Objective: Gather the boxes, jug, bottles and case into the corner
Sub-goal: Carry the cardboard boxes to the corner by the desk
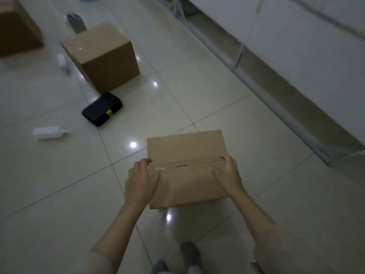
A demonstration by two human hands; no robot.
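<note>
Carrying step: one box is in hand, the rest of the gathering looks undone, judging by how scattered things lie on the floor.
Far-left box: largest in view, cut off by the floor's far-left edge; possibly where the corner lies, though no corner shows.
Middle box: standing on the floor's far-left part, well apart from the held one.
Held box: taped seam up, near the middle of the floor, in front of the person's feet; whether it is resting or just lifted I cannot tell.
Left hand: clasping the held box's left edge, fingers curled over the top.
Right hand: gripping the right edge, fingers wrapped over the top face.
Case: black, lying just beside the middle box's near corner.
Jug: grey, blurred, behind the middle box.
Lying bottle: white, on its side toward the floor's left edge.
Small bottle: white, blurred, left of the middle box.
Next move: probably walking the held box left toward the other boxes, keeping both grips level, steering past case and bottle, then setting it flush beside them.
</note>
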